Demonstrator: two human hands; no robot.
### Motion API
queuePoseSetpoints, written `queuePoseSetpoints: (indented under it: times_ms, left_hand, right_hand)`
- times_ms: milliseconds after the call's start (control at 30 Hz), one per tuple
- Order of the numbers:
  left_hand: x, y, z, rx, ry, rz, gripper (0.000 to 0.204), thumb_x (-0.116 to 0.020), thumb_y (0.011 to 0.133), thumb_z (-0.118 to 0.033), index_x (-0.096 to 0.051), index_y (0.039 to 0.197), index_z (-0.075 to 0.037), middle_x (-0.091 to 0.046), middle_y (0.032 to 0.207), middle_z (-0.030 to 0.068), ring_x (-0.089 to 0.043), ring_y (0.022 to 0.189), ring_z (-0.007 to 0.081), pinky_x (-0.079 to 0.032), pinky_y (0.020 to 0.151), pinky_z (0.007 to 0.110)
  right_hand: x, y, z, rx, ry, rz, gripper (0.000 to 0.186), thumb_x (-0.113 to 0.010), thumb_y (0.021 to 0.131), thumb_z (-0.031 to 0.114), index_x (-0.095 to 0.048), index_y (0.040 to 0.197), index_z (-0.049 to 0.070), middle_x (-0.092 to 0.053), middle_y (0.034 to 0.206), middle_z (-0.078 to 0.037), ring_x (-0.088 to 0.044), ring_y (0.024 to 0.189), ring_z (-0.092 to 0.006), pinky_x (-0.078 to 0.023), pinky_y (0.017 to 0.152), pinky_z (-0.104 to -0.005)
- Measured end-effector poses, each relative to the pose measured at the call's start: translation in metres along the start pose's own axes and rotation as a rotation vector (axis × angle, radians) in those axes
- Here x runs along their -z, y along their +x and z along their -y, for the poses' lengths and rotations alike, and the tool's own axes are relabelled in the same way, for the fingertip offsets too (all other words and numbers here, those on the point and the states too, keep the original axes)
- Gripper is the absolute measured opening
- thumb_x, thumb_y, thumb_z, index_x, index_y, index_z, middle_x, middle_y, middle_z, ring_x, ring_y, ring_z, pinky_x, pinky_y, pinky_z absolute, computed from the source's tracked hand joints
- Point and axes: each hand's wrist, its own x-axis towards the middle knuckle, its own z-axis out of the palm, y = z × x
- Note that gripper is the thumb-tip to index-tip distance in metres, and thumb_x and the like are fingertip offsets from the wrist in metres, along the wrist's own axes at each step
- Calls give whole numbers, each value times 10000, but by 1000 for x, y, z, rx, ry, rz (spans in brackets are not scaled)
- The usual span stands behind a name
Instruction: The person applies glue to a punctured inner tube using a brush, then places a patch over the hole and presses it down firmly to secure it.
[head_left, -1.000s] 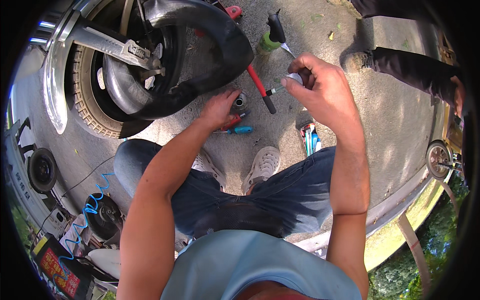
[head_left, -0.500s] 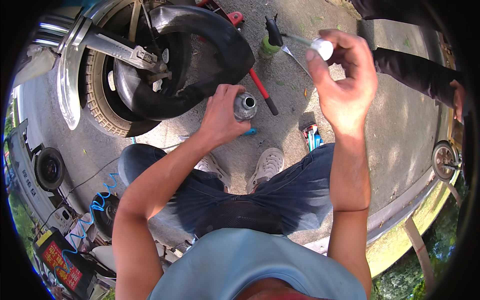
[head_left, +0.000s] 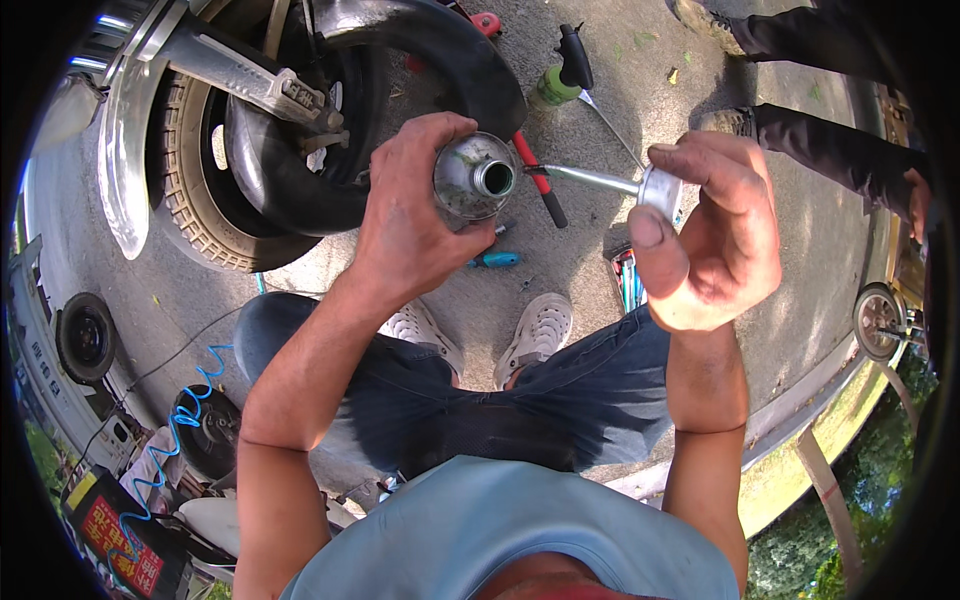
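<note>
My left hand (head_left: 395, 215) is wrapped round a small grey metal can (head_left: 455, 190), tilted so its open threaded neck faces up toward me. Between the thumb and fingers of my right hand (head_left: 715, 245) is a white-and-silver brush cap (head_left: 657, 188). Its thin metal stem points left, and the dark tip is just right of the can's neck, outside it. A black inner tube (head_left: 440, 55) hangs out of the wheel's tyre (head_left: 190, 175), beyond my left hand.
On the pavement lie a red-handled bar (head_left: 555, 208), a blue-handled tool (head_left: 497, 259) and a box of small items (head_left: 627, 275). A green spray bottle (head_left: 550, 88) stands farther off. Another person's dark-trousered leg (head_left: 820, 140) is at right; a blue coiled hose (head_left: 187, 415) lies left.
Both hands have come closer to me. My right hand has brought the brush cap lower, its stem now pointing at the can. My left hand has raised the can.
</note>
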Motion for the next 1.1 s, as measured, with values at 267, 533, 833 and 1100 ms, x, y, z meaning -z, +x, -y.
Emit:
queuePoseSetpoints:
  times_ms: [267, 533, 833, 1100]
  left_hand:
    - [7, -2, 4, -54, 23, -71, 789, -851, 562, -103, -551, 1292, -89, -580, 1265, 134, -537, 1236, 335, -369, 1046, 471]
    - [11, -10, 4, -51, -4, -176, 791, -848, 542, -95, -562, 1280, -90, -569, 1250, 115, -540, 1222, 313, -365, 1046, 481]
    - [6, -8, 17, -136, 237, -220, 911, -894, 501, -90, -542, 1340, -128, -563, 1272, 80, -526, 1244, 291, -314, 1087, 511]
    - [14, -1, 16, -79, 213, -226, 840, -834, 554, -46, -558, 1342, -134, -577, 1296, 66, -544, 1231, 279, -326, 1094, 483]
  right_hand:
    - [-46, 6, 6, 35, -126, 122, 399, -817, 687, 5, -690, 1063, 41, -647, 954, -117, -662, 774, -268, -558, 673, -342]
    - [-59, -3, 7, -138, -176, 270, 364, -796, 790, 30, -669, 1130, 4, -635, 1034, -133, -601, 831, -223, -509, 728, -325]
    - [-72, 6, 7, -194, -114, 353, 374, -793, 737, -82, -672, 1082, -1, -655, 1035, -125, -645, 831, -213, -543, 711, -303]
    - [-47, 12, -13, -245, 85, 111, 282, -824, 805, 45, -699, 1056, 15, -680, 975, -84, -612, 777, -132, -507, 685, -267]
